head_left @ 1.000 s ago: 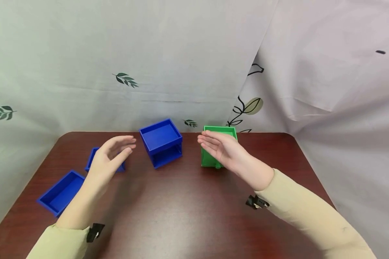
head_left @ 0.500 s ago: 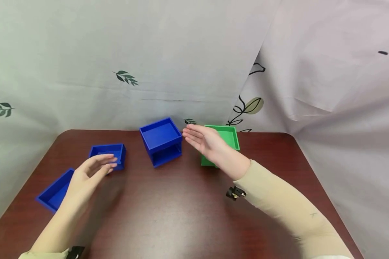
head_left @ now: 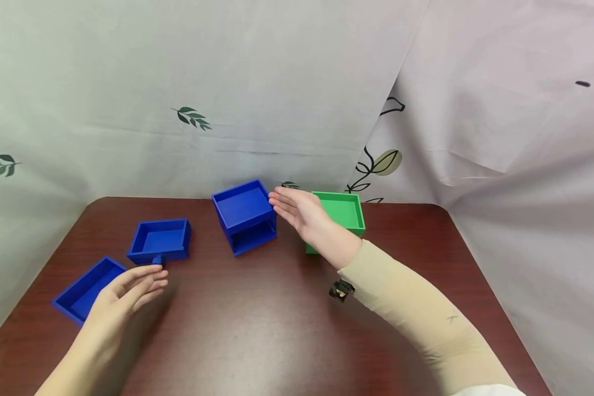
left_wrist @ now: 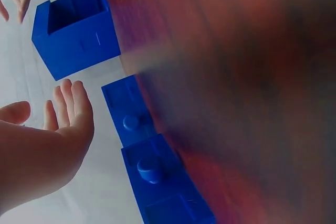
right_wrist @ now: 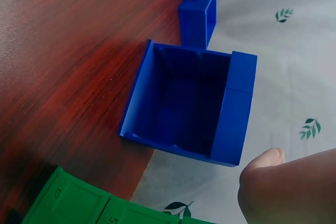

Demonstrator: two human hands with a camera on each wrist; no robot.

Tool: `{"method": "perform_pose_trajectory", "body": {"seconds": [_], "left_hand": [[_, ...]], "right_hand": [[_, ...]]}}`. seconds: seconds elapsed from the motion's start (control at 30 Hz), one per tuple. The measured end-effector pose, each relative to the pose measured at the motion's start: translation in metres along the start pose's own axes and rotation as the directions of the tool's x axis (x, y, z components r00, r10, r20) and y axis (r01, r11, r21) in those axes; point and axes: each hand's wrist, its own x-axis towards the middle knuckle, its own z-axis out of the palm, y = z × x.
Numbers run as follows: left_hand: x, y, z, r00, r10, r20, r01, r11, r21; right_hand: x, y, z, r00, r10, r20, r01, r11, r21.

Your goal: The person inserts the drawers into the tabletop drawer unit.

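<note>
My left hand [head_left: 119,300] hovers at the table's left side with relaxed fingers and holds nothing. Just beyond its fingertips lies a blue drawer [head_left: 159,240] with a round knob; in the head view I cannot tell whether they touch. A second blue drawer [head_left: 85,292] lies further left, partly behind that hand. The blue cabinet [head_left: 245,206] stands at the back, a shallow tray on top; the right wrist view shows its hollow front [right_wrist: 191,98]. My right hand [head_left: 302,215], fingers straight, is beside the cabinet's right edge and in front of the green cabinet [head_left: 342,210].
The dark reddish-brown table [head_left: 267,324] has rounded back corners. A pale curtain [head_left: 128,66] with leaf prints hangs right behind it. Numbers mark the fronts of the green cabinet's drawers [right_wrist: 68,198] in the right wrist view.
My left hand has moved left and toward me, uncovering the knobbed drawer. The right hand has gone left from the green cabinet to the blue cabinet's edge. The cabinets and drawers stay put.
</note>
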Motion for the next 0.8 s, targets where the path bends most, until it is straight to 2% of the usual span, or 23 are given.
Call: {"method": "perform_pose_trajectory", "body": {"seconds": [0.13, 0.3, 0.37, 0.5, 0.6, 0.67, 0.7, 0.77, 0.8], "left_hand": [[-0.008, -0.005, -0.004, 0.996, -0.077, 0.037, 0.079, 0.996, -0.051], [-0.018, -0.010, -0.010, 0.977, -0.165, 0.131, 0.178, 0.979, -0.095], [-0.022, -0.012, -0.013, 0.968, -0.180, 0.173, 0.204, 0.971, -0.128], [-0.027, -0.016, -0.017, 0.953, -0.171, 0.249, 0.226, 0.950, -0.214], [-0.031, -0.018, -0.021, 0.942, -0.210, 0.262, 0.276, 0.928, -0.251], [-0.032, -0.019, -0.025, 0.923, -0.266, 0.277, 0.350, 0.880, -0.320], [-0.033, -0.019, -0.027, 0.910, -0.294, 0.293, 0.393, 0.840, -0.375], [-0.033, -0.019, -0.030, 0.877, -0.337, 0.342, 0.474, 0.721, -0.505], [-0.034, -0.019, -0.031, 0.862, -0.350, 0.367, 0.506, 0.649, -0.568]], "right_hand": [[0.007, 0.000, 0.002, 1.000, -0.017, -0.014, 0.018, 0.999, 0.036], [0.014, 0.000, 0.003, 0.999, -0.020, -0.032, 0.022, 0.999, 0.046], [0.017, 0.001, 0.004, 0.999, -0.025, -0.039, 0.027, 0.999, 0.041], [0.023, 0.005, 0.006, 0.997, -0.049, -0.062, 0.051, 0.998, 0.024], [0.028, 0.008, 0.008, 0.994, -0.074, -0.079, 0.075, 0.997, 0.006], [0.030, 0.010, 0.010, 0.991, -0.102, -0.086, 0.101, 0.995, -0.008], [0.031, 0.011, 0.011, 0.989, -0.118, -0.087, 0.116, 0.993, -0.018], [0.033, 0.013, 0.013, 0.985, -0.148, -0.089, 0.145, 0.989, -0.036], [0.034, 0.014, 0.015, 0.983, -0.162, -0.090, 0.159, 0.986, -0.043]]}}
